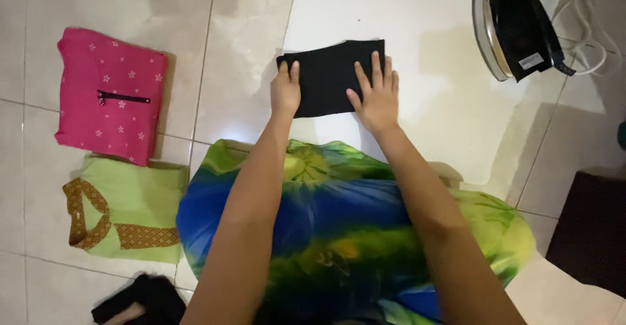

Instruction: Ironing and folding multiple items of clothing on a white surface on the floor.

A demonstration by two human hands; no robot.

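Note:
A small folded black cloth (329,71) lies on a white sheet (443,90) spread over the tiled floor in front of me. My left hand (285,90) grips the cloth's left edge, fingers curled over it. My right hand (377,97) lies flat on the cloth's right part with fingers spread, pressing it down. Both forearms reach out over my lap, which is covered by a blue, green and yellow garment (339,227).
An iron (515,25) stands on its heel at the sheet's far right corner, its white cord (587,44) looped beside it. On the left lie a folded pink garment (107,93) and a folded light green garment (127,211). A dark cloth (140,302) sits bottom left, a dark mat (590,230) at right.

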